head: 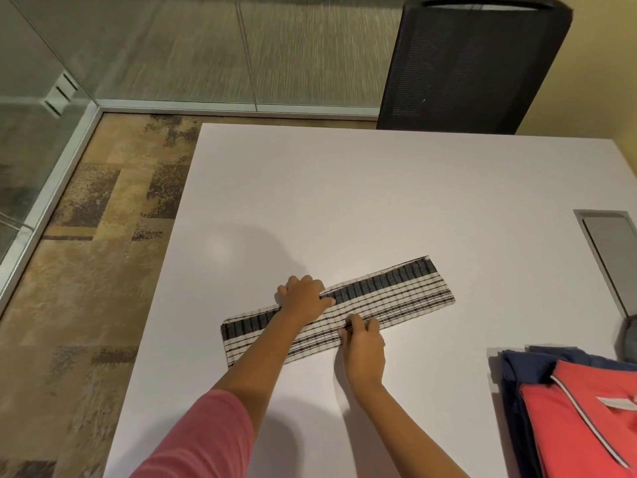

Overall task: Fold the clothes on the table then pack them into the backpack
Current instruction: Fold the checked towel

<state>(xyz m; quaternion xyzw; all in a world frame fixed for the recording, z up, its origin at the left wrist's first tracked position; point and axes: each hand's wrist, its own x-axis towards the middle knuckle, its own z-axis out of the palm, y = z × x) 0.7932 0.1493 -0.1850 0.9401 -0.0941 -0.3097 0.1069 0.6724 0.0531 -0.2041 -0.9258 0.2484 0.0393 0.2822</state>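
A white worktop point(379, 188) carries a striped cloth point(389, 298), cream with thin dark lines and a broad dark band along its far long edge, folded into a long narrow strip that lies slantwise near the middle of the worktop, its left end nearer the near edge and its right end farther back. The left hand point(305, 296) lies palm down across the strip a little left of its middle, fingers curled over the far long edge and thumb stretched along the dark band, so this grip is pressing flat on the cloth rather than closed around it. The right hand point(363, 343) is at the strip's near long edge, just right of the left hand; its fingertips point(344, 331) are bunched on the folded layers there, and it looks as if the grip is pinching that edge, though the thumb is hidden and I cannot tell for sure. A pink sleeve point(203, 439) covers the left upper arm. At the near right corner of the worktop sits a folded red garment point(579, 422) with a white-piped edge, stacked on a folded navy garment point(517, 377). A grey cable hatch point(610, 250) is set into the worktop near its right edge. A black mesh chair point(472, 67) stands beyond the far edge. No backpack can be identified for certain.
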